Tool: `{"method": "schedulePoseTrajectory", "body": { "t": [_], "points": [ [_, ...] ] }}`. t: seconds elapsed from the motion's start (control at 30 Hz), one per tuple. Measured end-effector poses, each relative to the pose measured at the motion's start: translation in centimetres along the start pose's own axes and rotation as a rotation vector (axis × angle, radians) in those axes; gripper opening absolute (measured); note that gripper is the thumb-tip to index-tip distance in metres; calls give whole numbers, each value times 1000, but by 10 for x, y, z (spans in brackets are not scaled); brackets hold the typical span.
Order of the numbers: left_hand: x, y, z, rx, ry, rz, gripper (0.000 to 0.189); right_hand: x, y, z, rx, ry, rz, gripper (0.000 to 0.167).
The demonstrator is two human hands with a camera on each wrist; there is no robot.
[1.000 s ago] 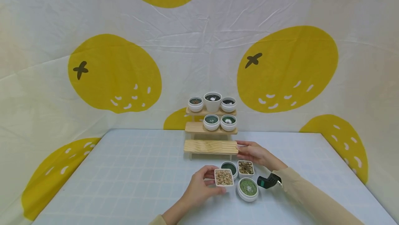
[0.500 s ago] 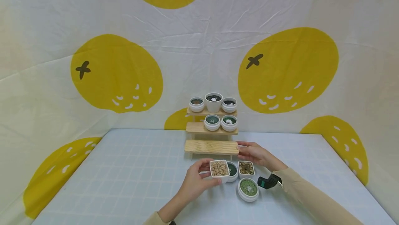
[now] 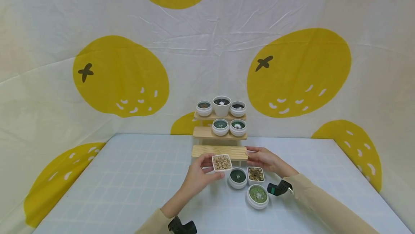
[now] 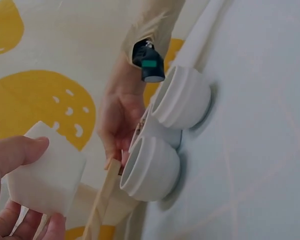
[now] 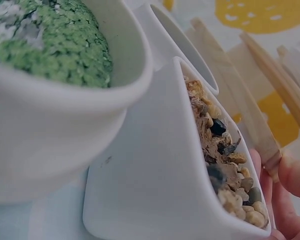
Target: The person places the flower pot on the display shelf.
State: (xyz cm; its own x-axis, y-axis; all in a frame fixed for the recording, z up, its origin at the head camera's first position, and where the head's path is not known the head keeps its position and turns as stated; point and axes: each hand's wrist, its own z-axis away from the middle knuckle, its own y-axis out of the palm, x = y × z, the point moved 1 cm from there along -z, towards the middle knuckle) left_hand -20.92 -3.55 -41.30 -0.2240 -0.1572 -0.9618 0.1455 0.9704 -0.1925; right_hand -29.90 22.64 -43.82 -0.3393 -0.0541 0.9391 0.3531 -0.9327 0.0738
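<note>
My left hand (image 3: pixel 197 177) grips a square white pot of tan pebbles (image 3: pixel 222 163), thumb on the near side and fingers on the far side. In the head view this pot overlaps the front of the bottom shelf of a three-step wooden stand (image 3: pixel 202 150). From the left wrist view, the pot's plain white side (image 4: pixel 47 172) shows above the fingers. My right hand (image 3: pixel 266 161) pinches the right end of that bottom shelf. The right wrist view has its thumb (image 5: pixel 296 175) on the wood's edge.
Beside the stand's front right stand a round dark-green-filled pot (image 3: pixel 238 177), a square pot of mixed pebbles (image 3: pixel 255 173) and a round light-green-filled pot (image 3: pixel 258 195). Several white pots, including a taller one (image 3: pixel 222 107), occupy the upper two shelves. A fruit-print cloth (image 3: pixel 207 64) hangs behind.
My left hand has carried the square pot of tan pebbles left and away from me, from over the table pots to the bottom shelf's front. The right hand stays at the shelf end.
</note>
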Motion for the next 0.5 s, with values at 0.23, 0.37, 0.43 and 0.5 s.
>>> {"method": "schedulePoseTrajectory", "body": {
  "t": [0.23,0.37,0.43,0.5],
  "points": [
    [1,-3,-14,-45,-43,-5,63,-1,0,-1,8,1,-3,62],
    [3,-5,-20,-71,-29,-6,61,-1,0,0,9,-4,-11,61],
    [4,-6,-23,-86,-23,-14,61,0,0,0,10,-7,-10,61],
    [4,-8,-27,-105,-26,-28,61,0,0,0,6,-5,-11,61]
  ]
}}
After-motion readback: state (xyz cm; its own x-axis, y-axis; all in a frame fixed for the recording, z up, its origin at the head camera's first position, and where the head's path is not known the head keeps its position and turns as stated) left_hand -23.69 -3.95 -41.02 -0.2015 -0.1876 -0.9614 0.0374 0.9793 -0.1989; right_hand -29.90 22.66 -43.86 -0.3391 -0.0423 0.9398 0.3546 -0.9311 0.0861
